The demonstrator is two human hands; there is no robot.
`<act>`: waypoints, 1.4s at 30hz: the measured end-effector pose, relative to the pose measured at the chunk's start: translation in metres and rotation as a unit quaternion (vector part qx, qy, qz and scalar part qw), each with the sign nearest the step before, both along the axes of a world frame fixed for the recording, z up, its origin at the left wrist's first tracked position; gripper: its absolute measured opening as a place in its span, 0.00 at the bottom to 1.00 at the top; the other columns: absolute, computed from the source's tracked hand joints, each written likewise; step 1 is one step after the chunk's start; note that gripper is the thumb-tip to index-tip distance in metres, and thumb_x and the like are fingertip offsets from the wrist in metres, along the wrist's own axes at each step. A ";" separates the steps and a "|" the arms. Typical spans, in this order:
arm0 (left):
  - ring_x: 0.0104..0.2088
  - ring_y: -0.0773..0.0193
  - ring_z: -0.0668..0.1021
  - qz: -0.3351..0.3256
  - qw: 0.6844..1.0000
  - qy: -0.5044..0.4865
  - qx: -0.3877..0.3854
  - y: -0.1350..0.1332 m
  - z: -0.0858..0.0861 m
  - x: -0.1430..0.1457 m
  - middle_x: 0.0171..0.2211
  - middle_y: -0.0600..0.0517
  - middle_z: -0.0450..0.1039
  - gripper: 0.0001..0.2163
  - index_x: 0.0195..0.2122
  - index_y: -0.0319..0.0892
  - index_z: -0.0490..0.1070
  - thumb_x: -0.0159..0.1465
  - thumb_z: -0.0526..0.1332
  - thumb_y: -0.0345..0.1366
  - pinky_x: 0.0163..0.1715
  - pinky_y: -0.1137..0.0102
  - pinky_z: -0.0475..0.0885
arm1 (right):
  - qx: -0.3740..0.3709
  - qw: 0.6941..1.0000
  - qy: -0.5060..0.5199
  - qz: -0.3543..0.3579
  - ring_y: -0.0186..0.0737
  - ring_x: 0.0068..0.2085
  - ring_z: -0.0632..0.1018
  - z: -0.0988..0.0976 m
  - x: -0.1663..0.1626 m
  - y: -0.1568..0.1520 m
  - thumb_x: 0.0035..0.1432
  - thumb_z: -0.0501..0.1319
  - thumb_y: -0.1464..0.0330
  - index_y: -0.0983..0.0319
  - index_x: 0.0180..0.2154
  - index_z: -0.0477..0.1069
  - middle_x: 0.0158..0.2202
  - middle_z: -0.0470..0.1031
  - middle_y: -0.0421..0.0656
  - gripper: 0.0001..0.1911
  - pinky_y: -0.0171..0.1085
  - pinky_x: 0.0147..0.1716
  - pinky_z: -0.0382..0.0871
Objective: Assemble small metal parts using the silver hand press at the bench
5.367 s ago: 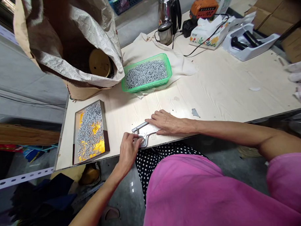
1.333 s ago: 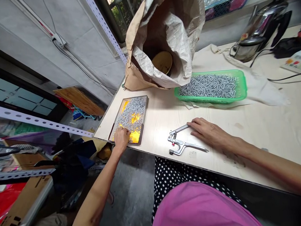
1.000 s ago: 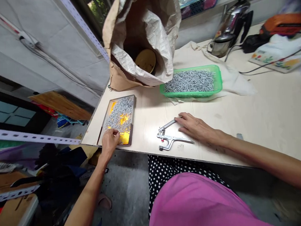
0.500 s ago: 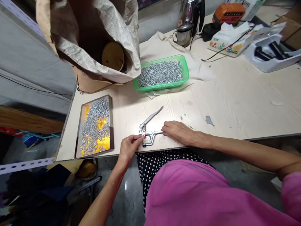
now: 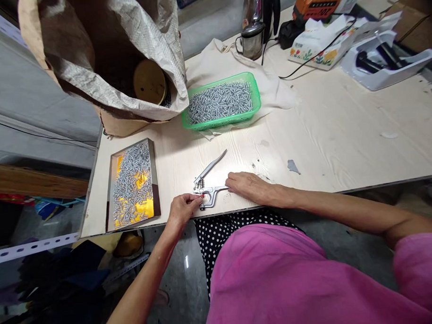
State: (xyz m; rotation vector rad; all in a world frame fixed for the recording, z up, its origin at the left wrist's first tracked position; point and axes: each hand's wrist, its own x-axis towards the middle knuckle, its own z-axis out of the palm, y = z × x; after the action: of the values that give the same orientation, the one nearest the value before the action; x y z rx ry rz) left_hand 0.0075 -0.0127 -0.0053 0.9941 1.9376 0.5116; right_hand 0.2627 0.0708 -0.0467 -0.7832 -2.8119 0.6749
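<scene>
Metal snap pliers [image 5: 211,192] lie on the table near its front edge, with the upper handle raised and a spring and a red part at the jaw. My left hand [image 5: 182,210] is at the jaw, thumb and forefinger pinched together. What they hold is too small to make out. My right hand [image 5: 248,187] rests on the table with its fingers closed over the end of the lower handle. Left of the pliers is a shallow tray [image 5: 153,164] of small silvery metal pieces on yellow material.
A green basket [image 5: 220,122] full of similar metal pieces stands behind the pliers. At the back left is a big open sack [image 5: 158,31] with a round tin inside. A mug [image 5: 252,42], tissue pack [image 5: 313,57], orange battery pack [image 5: 315,7] and white tray [image 5: 383,83] sit along the back right.
The view has shifted slightly, so most things appear a little further left. Both hands keep their places at the pliers, and the raised handle looks the same.
</scene>
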 end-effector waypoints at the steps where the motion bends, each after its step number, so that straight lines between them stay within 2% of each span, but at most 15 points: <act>1: 0.23 0.65 0.71 -0.004 1.000 0.005 -0.005 0.001 0.000 -0.001 0.22 0.50 0.77 0.19 0.27 0.39 0.81 0.46 0.74 0.52 0.23 0.71 0.59 | -0.001 1.000 0.003 0.000 0.40 0.36 0.71 0.000 0.000 0.000 0.73 0.53 0.72 0.62 0.41 0.70 0.40 0.75 0.48 0.08 0.40 0.34 0.60; 9: 0.18 0.71 0.59 -0.047 0.995 -0.042 -0.081 0.003 0.002 -0.003 0.14 0.59 0.61 0.24 0.23 0.39 0.77 0.42 0.73 0.59 0.21 0.71 0.51 | -0.001 1.000 0.017 0.008 0.40 0.34 0.68 -0.001 0.003 0.000 0.73 0.51 0.72 0.62 0.41 0.69 0.41 0.74 0.48 0.10 0.40 0.33 0.58; 15: 0.18 0.71 0.58 -0.066 0.992 -0.053 -0.090 0.000 0.003 0.000 0.13 0.58 0.59 0.27 0.15 0.44 0.67 0.44 0.70 0.63 0.21 0.71 0.51 | 0.010 1.000 0.008 0.019 0.41 0.35 0.69 0.003 0.004 -0.002 0.72 0.50 0.76 0.62 0.42 0.70 0.42 0.75 0.48 0.11 0.40 0.34 0.60; 18: 0.18 0.71 0.60 -0.057 0.992 -0.053 -0.095 -0.001 0.004 0.002 0.14 0.58 0.60 0.26 0.18 0.43 0.70 0.42 0.71 0.63 0.21 0.71 0.53 | 0.007 0.999 0.005 0.032 0.43 0.41 0.72 0.006 0.008 0.002 0.74 0.56 0.68 0.63 0.46 0.71 0.47 0.75 0.51 0.07 0.42 0.39 0.66; 19: 0.19 0.70 0.60 -0.053 0.992 -0.053 -0.098 -0.001 0.005 0.003 0.15 0.58 0.61 0.26 0.19 0.42 0.71 0.41 0.71 0.63 0.21 0.71 0.54 | 0.013 0.999 0.017 0.037 0.46 0.46 0.73 0.007 0.010 0.005 0.73 0.59 0.64 0.64 0.49 0.71 0.51 0.75 0.53 0.11 0.44 0.43 0.68; 21: 0.19 0.70 0.61 -0.048 0.992 -0.052 -0.102 -0.002 0.007 0.004 0.15 0.57 0.63 0.26 0.20 0.41 0.73 0.40 0.72 0.62 0.20 0.71 0.55 | 0.039 0.997 0.045 0.041 0.56 0.58 0.70 0.008 0.013 0.015 0.68 0.65 0.54 0.64 0.60 0.67 0.63 0.68 0.59 0.28 0.52 0.53 0.68; 24: 0.19 0.70 0.62 -0.047 0.993 -0.048 -0.098 -0.003 0.008 0.004 0.16 0.57 0.65 0.26 0.22 0.40 0.75 0.40 0.72 0.61 0.20 0.71 0.56 | 0.075 0.996 0.037 0.042 0.70 0.70 0.57 0.007 0.013 0.034 0.58 0.71 0.46 0.66 0.70 0.56 0.72 0.54 0.66 0.51 0.65 0.62 0.59; 27: 0.20 0.70 0.63 -0.050 0.993 -0.046 -0.092 -0.004 0.008 0.005 0.17 0.56 0.66 0.26 0.24 0.39 0.77 0.41 0.73 0.60 0.20 0.72 0.56 | 0.081 0.994 -0.002 0.067 0.75 0.72 0.51 0.008 0.007 0.049 0.52 0.72 0.42 0.69 0.71 0.55 0.72 0.53 0.69 0.58 0.71 0.64 0.53; 30: 0.20 0.69 0.64 -0.061 0.993 -0.046 -0.091 -0.005 0.007 0.005 0.17 0.56 0.66 0.26 0.24 0.39 0.78 0.42 0.73 0.60 0.21 0.72 0.57 | 0.077 0.993 -0.034 0.085 0.73 0.69 0.57 0.013 -0.001 0.055 0.51 0.72 0.42 0.69 0.69 0.58 0.69 0.58 0.67 0.57 0.71 0.63 0.53; 34: 0.20 0.69 0.63 -0.057 0.993 -0.046 -0.092 -0.005 0.008 0.005 0.17 0.57 0.66 0.27 0.24 0.39 0.78 0.41 0.74 0.61 0.20 0.72 0.56 | 0.075 0.994 -0.046 0.070 0.62 0.57 0.67 0.023 -0.007 0.054 0.52 0.73 0.45 0.67 0.65 0.63 0.58 0.70 0.59 0.49 0.62 0.58 0.59; 38: 0.19 0.69 0.63 -0.054 0.993 -0.046 -0.096 -0.005 0.008 0.005 0.17 0.56 0.67 0.26 0.23 0.40 0.77 0.42 0.74 0.61 0.21 0.71 0.57 | 0.080 0.994 -0.056 0.051 0.57 0.50 0.67 0.025 -0.006 0.048 0.53 0.71 0.45 0.68 0.57 0.68 0.53 0.71 0.56 0.42 0.50 0.49 0.62; 42: 0.20 0.65 0.68 -0.065 0.995 0.016 -0.077 -0.009 0.008 0.006 0.17 0.55 0.69 0.21 0.22 0.42 0.76 0.48 0.72 0.57 0.22 0.70 0.59 | 0.093 0.993 -0.063 0.025 0.56 0.49 0.66 0.023 -0.004 0.041 0.54 0.70 0.46 0.67 0.53 0.71 0.50 0.72 0.55 0.36 0.46 0.43 0.59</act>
State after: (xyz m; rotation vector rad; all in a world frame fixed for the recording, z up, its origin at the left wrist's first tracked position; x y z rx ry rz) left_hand 0.0140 -0.0215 0.0027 1.0254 1.8938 0.2701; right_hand 0.2587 0.1115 -0.0239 -0.7469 -2.9615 0.3759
